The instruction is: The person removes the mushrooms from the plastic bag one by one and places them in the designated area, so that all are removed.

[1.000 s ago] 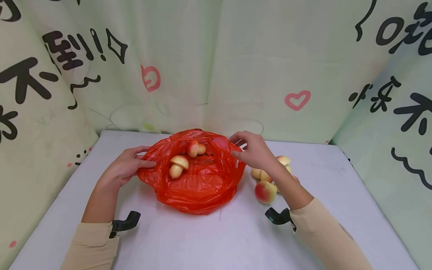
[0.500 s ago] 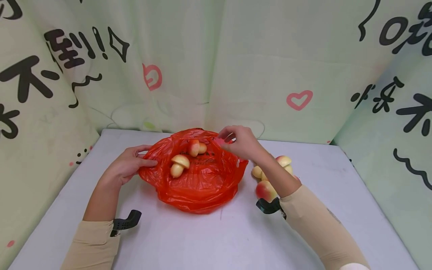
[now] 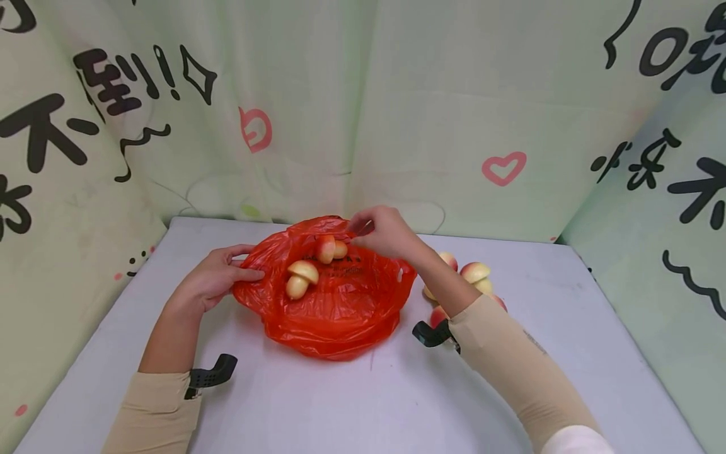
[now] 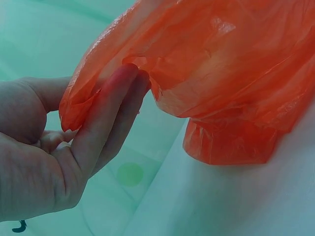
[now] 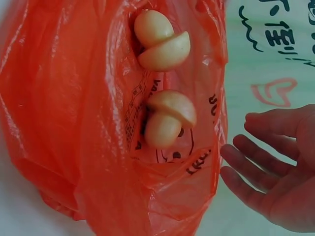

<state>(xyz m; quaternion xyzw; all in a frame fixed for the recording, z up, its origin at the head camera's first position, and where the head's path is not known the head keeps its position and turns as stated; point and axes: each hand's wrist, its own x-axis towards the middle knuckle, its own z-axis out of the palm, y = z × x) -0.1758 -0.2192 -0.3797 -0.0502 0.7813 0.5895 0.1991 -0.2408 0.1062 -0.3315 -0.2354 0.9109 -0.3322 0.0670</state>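
A red plastic bag (image 3: 340,321) lies spread with its mouth toward me. Two toy mushrooms sit inside: a pale-capped mushroom (image 3: 302,272) and, farther back, a red-capped mushroom (image 3: 326,250). My left hand (image 3: 208,277) pinches the bag's left rim, thumb over the edge and fingers behind it; in the left wrist view those fingers (image 4: 110,105) lie against the film. Over the far right rim is my right hand (image 3: 384,232), holding nothing. The right wrist view has its fingers (image 5: 258,164) loosely bent and spread, tips right at the bag's edge.
Several more toy mushrooms (image 3: 476,273) are grouped on the white table (image 3: 317,410) to the right of the bag, partly hidden by my right forearm. A printed curtain (image 3: 420,126) closes off the back and both sides.
My right hand has moved left along the bag's far rim, from its right corner toward the middle. The left hand keeps its hold, and the mushrooms in the bag have stayed put.
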